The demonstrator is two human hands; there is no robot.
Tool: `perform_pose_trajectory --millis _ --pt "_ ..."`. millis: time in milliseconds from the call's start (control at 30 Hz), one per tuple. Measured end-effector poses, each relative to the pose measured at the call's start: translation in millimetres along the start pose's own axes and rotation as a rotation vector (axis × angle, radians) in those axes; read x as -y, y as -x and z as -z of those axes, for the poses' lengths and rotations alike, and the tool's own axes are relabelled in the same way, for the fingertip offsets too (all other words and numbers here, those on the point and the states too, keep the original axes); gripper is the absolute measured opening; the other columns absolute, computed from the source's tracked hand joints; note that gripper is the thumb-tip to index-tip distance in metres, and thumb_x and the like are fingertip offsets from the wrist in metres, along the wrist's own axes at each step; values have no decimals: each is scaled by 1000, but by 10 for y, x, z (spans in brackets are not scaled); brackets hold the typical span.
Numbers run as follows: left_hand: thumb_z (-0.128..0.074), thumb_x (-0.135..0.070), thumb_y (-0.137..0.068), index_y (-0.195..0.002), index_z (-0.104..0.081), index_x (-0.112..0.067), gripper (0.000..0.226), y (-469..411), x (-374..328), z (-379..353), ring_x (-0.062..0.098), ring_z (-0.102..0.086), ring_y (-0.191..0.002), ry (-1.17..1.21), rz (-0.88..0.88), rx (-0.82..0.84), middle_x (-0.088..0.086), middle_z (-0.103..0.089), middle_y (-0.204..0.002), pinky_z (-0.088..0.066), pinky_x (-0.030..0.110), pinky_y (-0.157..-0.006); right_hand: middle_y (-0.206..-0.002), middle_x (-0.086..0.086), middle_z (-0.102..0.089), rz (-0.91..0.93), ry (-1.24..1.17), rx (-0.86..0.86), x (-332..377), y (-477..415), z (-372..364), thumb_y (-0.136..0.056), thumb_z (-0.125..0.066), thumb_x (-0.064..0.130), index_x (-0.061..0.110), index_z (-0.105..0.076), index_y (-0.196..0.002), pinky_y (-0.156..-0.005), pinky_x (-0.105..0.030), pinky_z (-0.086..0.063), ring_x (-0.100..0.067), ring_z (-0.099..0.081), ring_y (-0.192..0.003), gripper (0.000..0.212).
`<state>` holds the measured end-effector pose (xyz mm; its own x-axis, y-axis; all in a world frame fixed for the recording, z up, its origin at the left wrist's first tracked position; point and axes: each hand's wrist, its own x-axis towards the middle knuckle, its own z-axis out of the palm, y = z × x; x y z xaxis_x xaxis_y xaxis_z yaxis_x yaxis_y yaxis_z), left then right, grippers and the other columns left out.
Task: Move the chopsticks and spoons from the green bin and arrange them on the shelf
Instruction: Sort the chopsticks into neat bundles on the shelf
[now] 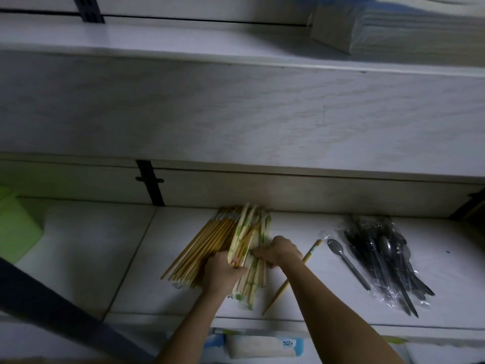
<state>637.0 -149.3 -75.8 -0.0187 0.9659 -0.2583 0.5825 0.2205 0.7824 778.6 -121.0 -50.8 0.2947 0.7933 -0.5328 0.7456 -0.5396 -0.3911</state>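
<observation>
A pile of bare wooden chopsticks point(207, 240) lies on the white shelf point(91, 245). Beside it, to the right, lies a bundle of paper-wrapped chopsticks point(252, 227) with green marks. My left hand point(221, 271) grips the near part of that wrapped bundle. My right hand point(279, 250) pinches the same bundle from the right. One loose chopstick point(311, 252) lies just right of my right arm. Black plastic-wrapped spoons point(388, 258) lie in a heap at the right, with one spoon point(346, 261) apart on their left. The green bin point(15, 229) stands at the far left.
An upper shelf point(183, 48) overhangs the work area and carries a stack of folded white sheets point(393, 30). Black brackets point(151, 185) run up the back wall. A dark bar point(52, 306) crosses the lower left. A blue and white packet point(262, 345) lies below the shelf edge.
</observation>
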Motion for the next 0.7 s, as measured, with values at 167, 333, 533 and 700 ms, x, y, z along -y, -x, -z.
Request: perform_pose_trajectory --millis 167,333,533,700 --pt "-77 -30 -68 -81 -66 -10 27 -23 -5 -6 23 -67 -80 -173 -46 -11 6 -72 -88 -51 29 -63 -88 -4 -60 12 -195 89 -64 -69 39 -75 -62 57 13 -58 -93 -76 -29 -52 -19 -62 -80 48" --pt "-75 -46 -66 -90 -65 -10 44 -13 -67 -84 23 -66 -85 -350 -91 -35 6 -70 -94 -48 28 -63 -67 -12 -58 -34 -537 225 -162 -42 68 -89 -56 19 2 -58 -73 -71 -36 -55 -21 -57 -56 23" --pt "-75 -36 -72 -92 -67 -10 34 -38 -55 -125 22 -67 -90 -306 -92 -53 5 -71 -97 -45 25 -66 -66 -6 -64 19 -376 121 -192 -32 -33 -87 -51 15 7 -62 -71 -73 -29 -53 -16 -59 -59 20" --pt "-76 -27 -68 -80 -71 -9 23 -112 -50 -163 22 -68 -81 -224 -90 19 5 -73 -84 -49 25 -65 -95 -13 -70 8 -330 -21 -165 29 -144 -81 -58 19 4 -64 -90 -79 -31 -52 -26 -65 -90 19"
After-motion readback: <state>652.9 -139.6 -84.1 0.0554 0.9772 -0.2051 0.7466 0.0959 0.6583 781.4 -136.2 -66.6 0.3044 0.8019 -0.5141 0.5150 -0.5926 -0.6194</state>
